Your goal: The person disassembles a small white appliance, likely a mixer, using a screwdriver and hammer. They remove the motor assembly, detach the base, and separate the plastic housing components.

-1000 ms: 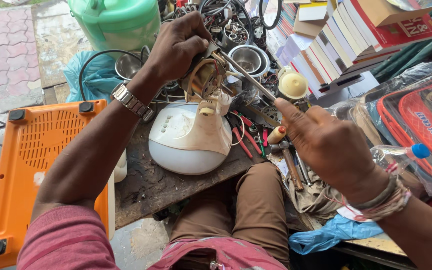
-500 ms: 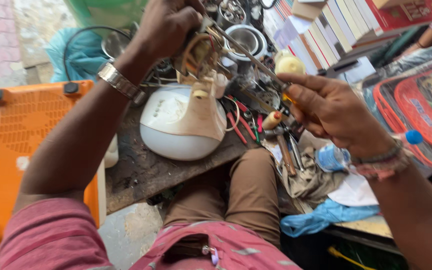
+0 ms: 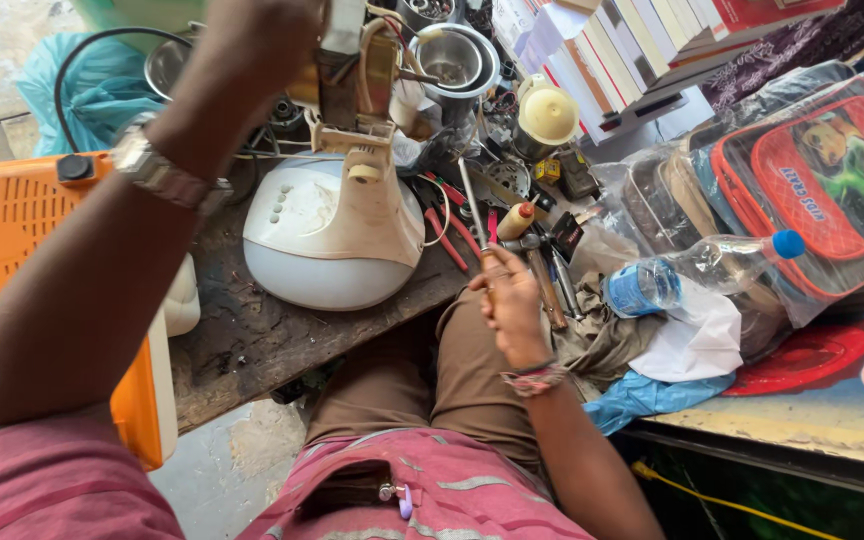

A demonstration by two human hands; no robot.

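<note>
I see the worn wooden bench (image 3: 252,330) carrying a white appliance base (image 3: 327,235). Above its far edge my left hand (image 3: 257,40) is clenched around a tan motor part (image 3: 367,70), raised off the base. My right hand (image 3: 512,310), nearer me, grasps a screwdriver (image 3: 472,205); its long axis runs up and away toward that part, tip probably short of it.
</note>
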